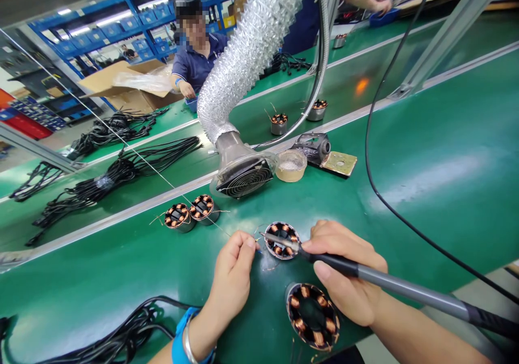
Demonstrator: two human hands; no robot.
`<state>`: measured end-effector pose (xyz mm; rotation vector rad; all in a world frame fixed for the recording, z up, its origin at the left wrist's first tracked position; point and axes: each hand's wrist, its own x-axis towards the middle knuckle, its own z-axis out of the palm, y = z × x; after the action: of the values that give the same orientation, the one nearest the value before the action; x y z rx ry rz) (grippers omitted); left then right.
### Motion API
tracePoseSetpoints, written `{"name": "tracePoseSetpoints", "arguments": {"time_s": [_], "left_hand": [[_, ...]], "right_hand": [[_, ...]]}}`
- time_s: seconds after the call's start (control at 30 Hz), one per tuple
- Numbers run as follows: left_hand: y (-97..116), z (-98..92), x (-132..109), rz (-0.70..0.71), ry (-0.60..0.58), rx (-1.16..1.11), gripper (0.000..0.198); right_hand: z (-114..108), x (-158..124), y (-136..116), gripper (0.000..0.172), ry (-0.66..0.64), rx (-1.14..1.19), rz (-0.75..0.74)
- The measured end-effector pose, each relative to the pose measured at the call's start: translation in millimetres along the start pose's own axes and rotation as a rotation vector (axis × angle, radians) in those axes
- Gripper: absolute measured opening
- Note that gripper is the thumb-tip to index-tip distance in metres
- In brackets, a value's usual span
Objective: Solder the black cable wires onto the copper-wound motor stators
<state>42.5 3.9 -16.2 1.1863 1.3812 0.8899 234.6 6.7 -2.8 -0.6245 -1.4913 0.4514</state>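
My right hand is closed around a grey soldering iron, its tip resting over a small copper-wound stator on the green table. My left hand pinches a thin solder wire beside that stator's left edge; the wire runs away to the upper left. A larger stator lies just below my right hand. Two more stators sit side by side beyond my left hand.
A silver fume-extraction hose with a fan mouth hangs just beyond the work. Beside it are a small tub and an iron stand. Black cable bundles lie left. A person in blue works opposite.
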Motion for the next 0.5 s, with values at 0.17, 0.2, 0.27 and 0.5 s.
{"name": "tracePoseSetpoints", "arguments": {"time_s": [0.17, 0.2, 0.27, 0.5], "left_hand": [[1, -0.4, -1, -0.034, -0.045, -0.042, 0.038], [2, -0.7, -1, -0.035, -0.054, -0.043, 0.036], [3, -1.6, -1, -0.037, -0.074, -0.038, 0.033], [12, -11.2, -15, 0.171, 0.004, 0.375, 0.034]], "right_hand": [[0, -1, 0, 0.027, 0.002, 0.003, 0.003], [0, -1, 0, 0.027, 0.002, 0.002, 0.003], [0, 0, 1, 0.027, 0.003, -0.004, -0.001], [-8, -10, 8, 0.029, 0.000, -0.034, -0.006]]}}
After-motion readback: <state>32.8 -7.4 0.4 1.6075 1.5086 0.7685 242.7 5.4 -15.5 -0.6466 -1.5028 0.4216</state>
